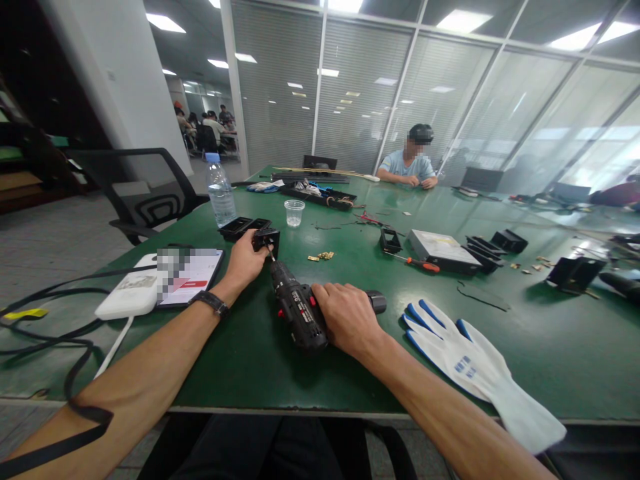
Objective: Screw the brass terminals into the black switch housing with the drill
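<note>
My right hand (347, 313) is wrapped round the grip of a black cordless drill (297, 310), which lies on its side low over the green table. Its bit points away from me and meets, or nearly meets, a small black plastic box (267, 239). That box is pinched in my left hand (249, 259), with the thumb along its near side. Whether a screw sits at the bit's tip is too small to tell. Just behind my left hand rest more black boxes (235, 228). Small brass-coloured pieces (321, 256) lie beyond the drill.
Left stand a water bottle (220, 190), a phone (193, 280) and a white power bank (131, 287) with cables. A plastic cup (295, 213) is ahead. Rightward lie a screwdriver (420, 265), a metal-cased box (443, 250) and white gloves (470, 363). Another person (410, 163) sits across the table.
</note>
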Tool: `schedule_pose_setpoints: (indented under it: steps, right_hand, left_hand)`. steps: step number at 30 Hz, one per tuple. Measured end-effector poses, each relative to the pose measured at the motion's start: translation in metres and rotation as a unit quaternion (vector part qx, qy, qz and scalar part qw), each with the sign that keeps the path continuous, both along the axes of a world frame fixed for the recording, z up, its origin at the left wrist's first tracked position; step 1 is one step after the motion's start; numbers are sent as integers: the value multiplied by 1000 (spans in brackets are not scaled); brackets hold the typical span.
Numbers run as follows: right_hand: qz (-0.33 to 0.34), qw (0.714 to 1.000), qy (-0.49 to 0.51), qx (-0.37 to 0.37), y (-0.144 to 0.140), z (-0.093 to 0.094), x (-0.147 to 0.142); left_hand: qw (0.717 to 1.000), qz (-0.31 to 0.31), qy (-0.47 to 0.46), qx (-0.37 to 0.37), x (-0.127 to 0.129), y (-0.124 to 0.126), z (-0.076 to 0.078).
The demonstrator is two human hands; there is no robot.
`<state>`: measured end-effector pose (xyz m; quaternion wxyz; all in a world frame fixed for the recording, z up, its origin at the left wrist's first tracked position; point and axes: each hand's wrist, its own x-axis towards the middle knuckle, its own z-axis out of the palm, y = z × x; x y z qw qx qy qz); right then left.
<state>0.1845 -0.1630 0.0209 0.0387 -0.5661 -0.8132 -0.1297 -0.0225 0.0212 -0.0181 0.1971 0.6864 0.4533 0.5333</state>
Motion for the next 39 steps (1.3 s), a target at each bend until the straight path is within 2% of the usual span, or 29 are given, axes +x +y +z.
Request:
schedule_pose_setpoints:
  steps: [12,25,39]
  right_hand:
    - [6,1000,2,8,1,-2,1]
    - [6,1000,-2,7,1,-2,0]
    - [6,1000,1,8,1,-3,1]
  left_hand:
    - [1000,7,24,-10,1,-4,4]
    - [997,46,63,-2,1,-5,4]
    - [998,29,55,-7,0,-2,1]
